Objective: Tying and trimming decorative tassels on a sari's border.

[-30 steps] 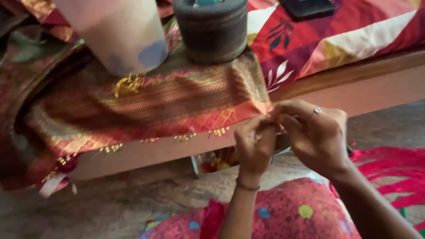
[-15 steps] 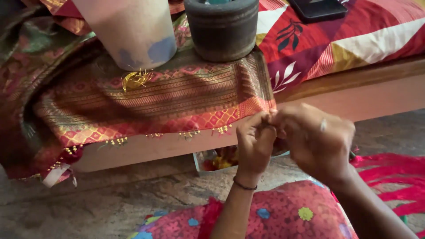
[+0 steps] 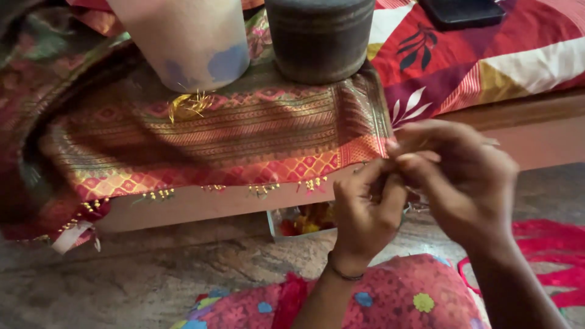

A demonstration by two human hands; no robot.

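Patterned pink lap cloth (image 3: 390, 298) nearest. Left hand (image 3: 364, 213) and right hand (image 3: 463, 176) meet, fingertips pinched narrow on the saree's (image 3: 244, 134) beaded edge at its corner. Small box (image 3: 298, 220) of beads below, within reach. Beyond, a white container (image 3: 189, 36) and a dark jar (image 3: 320, 36) seem to weigh the saree flat.

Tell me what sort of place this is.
Probably a room in a home, used for handwork: a bed with a patterned red bedspread, a stone floor, and a woven red-and-gold cloth draped over the bed's edge, where both hands meet.
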